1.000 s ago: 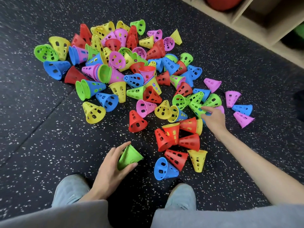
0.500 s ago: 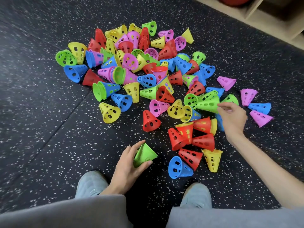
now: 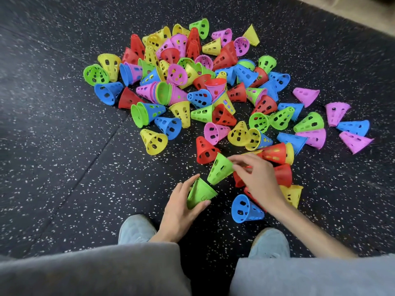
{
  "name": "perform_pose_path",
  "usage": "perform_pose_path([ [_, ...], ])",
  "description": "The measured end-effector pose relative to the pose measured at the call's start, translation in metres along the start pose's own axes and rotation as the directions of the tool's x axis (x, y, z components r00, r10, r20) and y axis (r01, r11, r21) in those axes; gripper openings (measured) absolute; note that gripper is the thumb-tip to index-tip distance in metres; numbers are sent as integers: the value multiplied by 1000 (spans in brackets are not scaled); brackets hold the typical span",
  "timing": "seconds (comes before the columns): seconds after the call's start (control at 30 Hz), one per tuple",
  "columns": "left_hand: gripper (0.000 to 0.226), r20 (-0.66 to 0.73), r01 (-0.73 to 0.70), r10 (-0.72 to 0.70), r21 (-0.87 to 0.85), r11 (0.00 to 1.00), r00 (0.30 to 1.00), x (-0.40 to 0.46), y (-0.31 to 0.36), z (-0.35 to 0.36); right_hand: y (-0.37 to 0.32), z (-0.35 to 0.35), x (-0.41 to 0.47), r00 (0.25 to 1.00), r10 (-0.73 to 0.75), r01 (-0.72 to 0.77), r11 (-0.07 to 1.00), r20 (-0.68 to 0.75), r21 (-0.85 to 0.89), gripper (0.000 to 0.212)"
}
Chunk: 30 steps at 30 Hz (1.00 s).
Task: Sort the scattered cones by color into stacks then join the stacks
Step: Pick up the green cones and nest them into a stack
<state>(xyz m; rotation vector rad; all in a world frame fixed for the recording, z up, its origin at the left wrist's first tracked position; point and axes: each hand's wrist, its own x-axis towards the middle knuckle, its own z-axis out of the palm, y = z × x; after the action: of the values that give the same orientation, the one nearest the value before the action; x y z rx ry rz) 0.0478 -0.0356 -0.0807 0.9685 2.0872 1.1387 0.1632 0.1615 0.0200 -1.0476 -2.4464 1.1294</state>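
Many perforated plastic cones in red, yellow, green, blue and pink lie scattered in a pile (image 3: 205, 86) on the dark speckled floor. My left hand (image 3: 181, 208) grips a short stack of green cones (image 3: 201, 192) low in front of me. My right hand (image 3: 254, 176) pinches a single green cone (image 3: 220, 169) by its rim, just above and right of the stack, its wide end toward the stack's tip. Red cones (image 3: 283, 175) lie partly hidden under my right hand.
A blue cone (image 3: 244, 209) and a yellow cone (image 3: 291, 194) lie near my right foot. Pink and blue cones (image 3: 354, 133) sit apart at the right. My shoes (image 3: 135, 230) and grey trouser knees fill the bottom. A pale shelf base runs along the top right.
My right hand lifted a green cone out of the pile at the right and carried it left and toward me, close to the green stack. My left hand kept hold of the stack.
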Motion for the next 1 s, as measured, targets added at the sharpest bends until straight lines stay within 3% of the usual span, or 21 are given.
perform_pose_path([
  [0.33, 75, -18, -13, 13, 2, 1000, 1000, 2, 3, 2, 1, 29, -15, 985, 78, -94, 990, 157, 101, 27],
  [0.9, 77, 9, -69, 69, 68, 995, 998, 2, 2, 2, 5, 33, -18, 944, 120, -195, 954, 306, 229, 27],
  [1.0, 74, 8, -61, 60, 51, 997, 998, 3, 4, 1, 11, 27, -16, 933, 84, -153, 973, 350, 174, 30],
])
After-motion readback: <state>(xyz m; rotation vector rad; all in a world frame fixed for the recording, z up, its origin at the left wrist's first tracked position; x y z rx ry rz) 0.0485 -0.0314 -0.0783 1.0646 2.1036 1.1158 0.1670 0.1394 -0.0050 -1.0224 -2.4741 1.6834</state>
